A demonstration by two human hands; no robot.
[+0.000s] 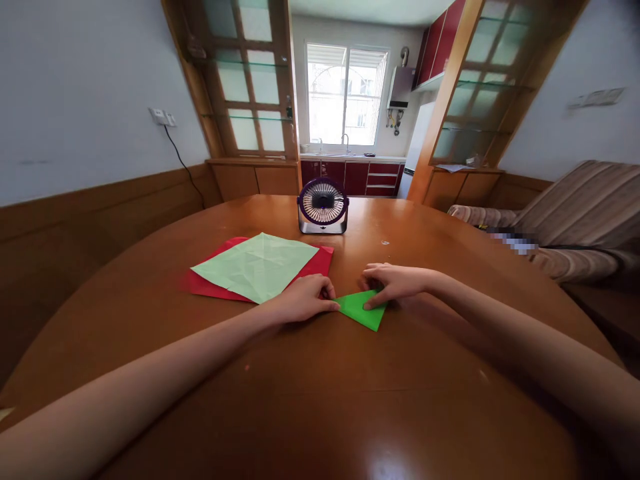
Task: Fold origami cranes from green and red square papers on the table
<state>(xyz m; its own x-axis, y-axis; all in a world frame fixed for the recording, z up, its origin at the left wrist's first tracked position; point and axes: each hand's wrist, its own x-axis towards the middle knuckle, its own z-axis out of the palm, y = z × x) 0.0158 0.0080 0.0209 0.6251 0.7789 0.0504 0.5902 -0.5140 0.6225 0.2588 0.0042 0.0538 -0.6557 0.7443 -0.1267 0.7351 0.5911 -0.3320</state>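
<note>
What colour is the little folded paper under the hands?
Bright green: the folded paper lies on the table, pressed by both hands, seen in the head view.

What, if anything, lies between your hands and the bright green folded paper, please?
Nothing visible: the left hand and right hand both already press their fingertips on the green folded paper, flat on the wooden table.

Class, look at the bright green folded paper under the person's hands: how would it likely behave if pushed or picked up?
The green paper is thin and flat, so probably very light and floppy. The wooden table looks glossy, so it would likely slide easily; the left hand and right hand press it down. The small fan nearby might blow it if running.
</note>
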